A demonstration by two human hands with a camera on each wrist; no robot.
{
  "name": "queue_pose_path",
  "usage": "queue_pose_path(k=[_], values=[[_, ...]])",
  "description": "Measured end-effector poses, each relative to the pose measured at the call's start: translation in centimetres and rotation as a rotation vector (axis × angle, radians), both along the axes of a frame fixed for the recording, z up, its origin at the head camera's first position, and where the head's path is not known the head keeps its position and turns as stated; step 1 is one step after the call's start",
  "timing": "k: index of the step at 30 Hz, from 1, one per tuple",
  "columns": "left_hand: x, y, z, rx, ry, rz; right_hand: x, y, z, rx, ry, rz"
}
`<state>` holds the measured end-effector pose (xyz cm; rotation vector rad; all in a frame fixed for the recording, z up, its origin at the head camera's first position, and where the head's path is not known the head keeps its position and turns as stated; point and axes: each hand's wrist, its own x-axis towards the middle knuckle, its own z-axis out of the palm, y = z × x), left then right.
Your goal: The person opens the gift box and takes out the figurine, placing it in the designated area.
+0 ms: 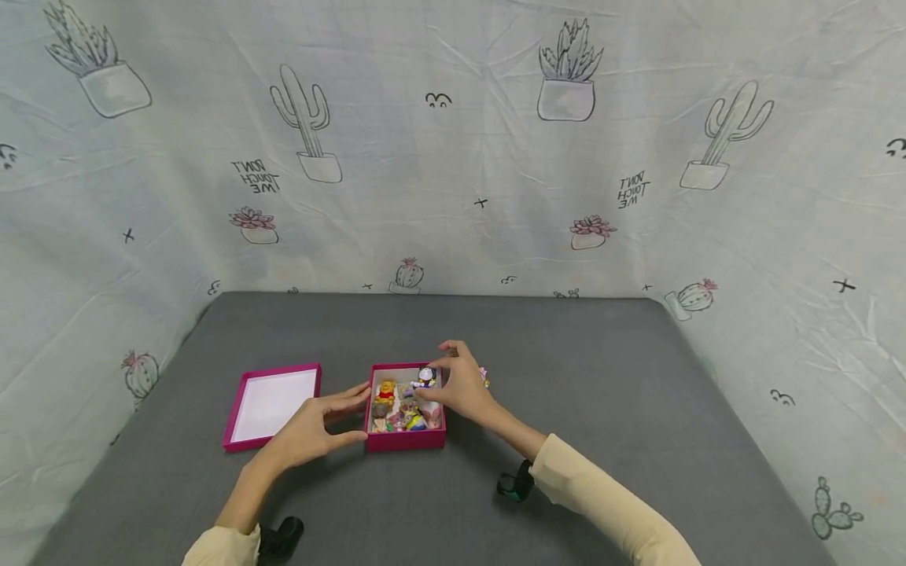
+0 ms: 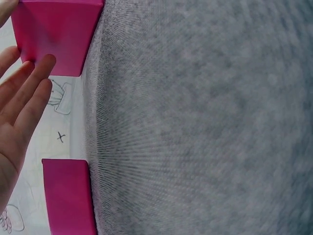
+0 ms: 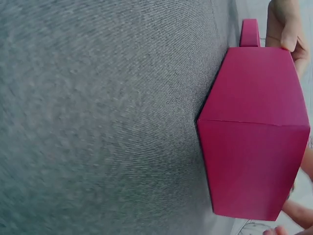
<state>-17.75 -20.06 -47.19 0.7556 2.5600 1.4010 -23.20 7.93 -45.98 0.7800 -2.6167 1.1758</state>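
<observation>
A magenta box [image 1: 405, 442] holds several small toy figurines, among them a yellow bear figurine in a red top [image 1: 385, 392]. My left hand [image 1: 311, 428] rests against the box's left side, thumb at the front corner and fingers extended farther back. Over the box's right rim reaches my right hand [image 1: 463, 387], its thumb and index finger pinching a small white-and-dark figurine [image 1: 426, 376] at the back right corner. In the right wrist view, the box wall hides most of that hand's fingers [image 3: 297, 214].
Left of the box lies its magenta lid [image 1: 276, 402], white inside turned up. A small pink-and-yellow item [image 1: 484, 376] shows behind my right hand, mostly hidden. The grey tabletop [image 1: 566, 354] meets a white patterned cloth [image 1: 495, 157] at the back and sides.
</observation>
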Motion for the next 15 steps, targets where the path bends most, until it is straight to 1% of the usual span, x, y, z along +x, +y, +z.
queue_pose_path(k=[5, 8, 11, 15], values=[[0.0, -0.1, 0.0, -0.007, 0.003, 0.004, 0.0, 0.6, 0.0, -0.062, -0.040, 0.054], [0.0, -0.1, 0.0, -0.005, 0.003, 0.004, -0.1, 1.0, -0.1, -0.153, -0.089, 0.113], [0.0, -0.1, 0.0, -0.004, 0.001, 0.000, -0.2, 1.3, -0.2, -0.273, -0.161, 0.175], [0.0, -0.1, 0.0, 0.000, 0.000, -0.002, -0.3, 1.7, -0.5, -0.367, -0.228, 0.232]])
